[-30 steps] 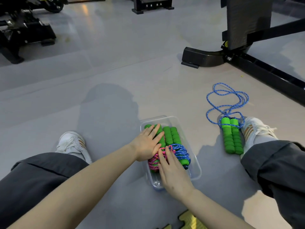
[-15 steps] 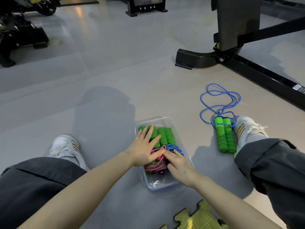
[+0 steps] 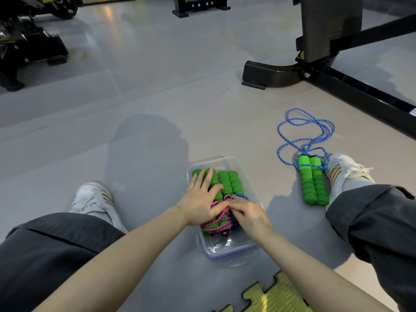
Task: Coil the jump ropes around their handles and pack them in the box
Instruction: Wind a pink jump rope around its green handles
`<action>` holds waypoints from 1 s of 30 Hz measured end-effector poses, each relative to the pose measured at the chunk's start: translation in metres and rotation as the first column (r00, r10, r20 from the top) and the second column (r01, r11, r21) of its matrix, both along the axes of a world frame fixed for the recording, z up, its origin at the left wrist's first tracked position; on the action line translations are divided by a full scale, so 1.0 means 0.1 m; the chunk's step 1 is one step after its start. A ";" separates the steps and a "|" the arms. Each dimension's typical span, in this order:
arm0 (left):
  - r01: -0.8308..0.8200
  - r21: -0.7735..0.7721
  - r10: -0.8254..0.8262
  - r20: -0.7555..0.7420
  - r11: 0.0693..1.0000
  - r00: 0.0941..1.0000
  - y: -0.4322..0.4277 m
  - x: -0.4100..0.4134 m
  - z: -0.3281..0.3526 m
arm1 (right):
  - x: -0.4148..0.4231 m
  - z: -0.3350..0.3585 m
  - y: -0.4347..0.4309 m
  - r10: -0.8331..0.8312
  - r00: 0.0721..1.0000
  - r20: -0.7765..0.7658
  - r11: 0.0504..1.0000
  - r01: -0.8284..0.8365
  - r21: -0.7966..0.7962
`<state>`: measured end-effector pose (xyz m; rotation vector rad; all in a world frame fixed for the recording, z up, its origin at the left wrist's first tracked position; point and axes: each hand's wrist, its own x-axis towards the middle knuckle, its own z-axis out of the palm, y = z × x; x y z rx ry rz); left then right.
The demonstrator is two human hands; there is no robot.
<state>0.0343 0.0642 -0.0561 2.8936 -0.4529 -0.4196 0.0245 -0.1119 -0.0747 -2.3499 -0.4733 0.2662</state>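
1. Two rope bundles are packed in the near clear box point(image 3: 236, 251).
2. Their green handles point(image 3: 227, 181) are pressed by the flat left hand point(image 3: 202, 199).
3. The pink rope point(image 3: 216, 224) is touched by the curled right hand point(image 3: 247, 212); a pinch cannot be told.
4. Far right, a floppy blue rope point(image 3: 304, 131) is left loose; it is likely best held by its soft foam handles point(image 3: 313, 183).

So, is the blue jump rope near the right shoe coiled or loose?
Loose: its blue cord lies in open loops on the floor beyond the two green handles, not wound round them.
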 end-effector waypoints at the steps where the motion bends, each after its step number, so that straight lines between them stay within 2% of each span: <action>1: 0.000 -0.001 0.000 -0.003 1.000 1.000 0.00 0.00 0.00 | 0.00 0.01 0.01 0.005 1.000 0.019 1.000 -0.005 -0.023; 4: 0.001 0.005 -0.001 0.001 1.000 1.000 0.00 -0.02 -0.01 | 0.00 0.01 -0.02 0.105 0.994 0.034 0.988 -0.101 -0.116; 8: 0.000 0.029 -0.001 0.040 1.000 0.999 -0.01 0.00 -0.01 | -0.03 0.07 -0.10 0.235 0.968 -0.091 0.944 -0.249 -0.216; 12: -0.005 0.078 0.002 0.039 0.997 0.999 -0.04 0.01 0.03 | -0.06 0.14 -0.12 0.316 0.943 -0.103 0.891 -0.332 -0.310; 17: -0.006 0.142 0.001 0.040 0.990 0.999 -0.11 0.04 0.09 | -0.03 0.15 -0.11 0.352 0.936 -0.035 0.831 -0.329 -0.448; 26: -0.089 0.091 0.078 0.121 0.992 0.990 -0.19 -0.01 0.08 | -0.04 0.13 -0.11 0.334 0.942 -0.009 0.853 -0.306 -0.423; 30: -0.116 0.050 0.110 0.113 0.992 0.987 -0.17 -0.05 0.04 | -0.04 0.12 -0.12 0.364 0.931 -0.023 0.812 -0.330 -0.481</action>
